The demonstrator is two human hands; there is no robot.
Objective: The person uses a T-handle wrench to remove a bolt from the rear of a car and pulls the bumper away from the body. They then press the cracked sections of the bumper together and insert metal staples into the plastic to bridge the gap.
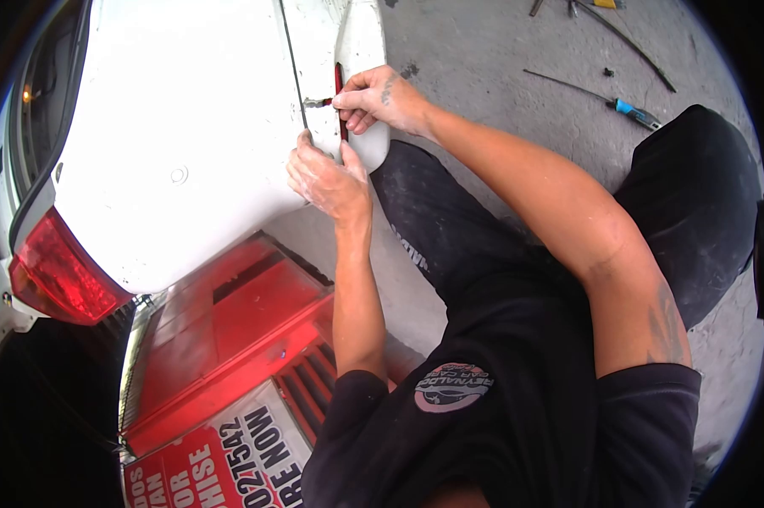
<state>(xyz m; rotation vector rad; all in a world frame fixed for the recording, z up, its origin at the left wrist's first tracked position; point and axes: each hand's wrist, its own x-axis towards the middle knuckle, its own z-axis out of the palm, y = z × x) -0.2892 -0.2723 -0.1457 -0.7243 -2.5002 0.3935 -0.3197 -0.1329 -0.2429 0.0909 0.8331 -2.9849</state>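
A white car body panel [204, 102] fills the upper left, with a dark seam running down near its right edge. Beside that seam lies a long, thin red strip [339, 78], partly covered by my fingers. My right hand [380, 100] is closed in a pinch over the strip's middle. From its fingertips a small red-and-grey piece [319, 102] points left toward the seam; its kind is too small to make out. Lower down, my left hand [333, 182] rests on the panel, thumb at the strip's lower end and index finger at the seam, apart from each other.
On the concrete floor lie a blue-handled screwdriver [634, 113] and a dark, thin bent length [628, 42]. A red tail light [67, 269] sits at the car's left corner. Below the car stands a red metal cabinet [221, 317] with a lettered sign [229, 453].
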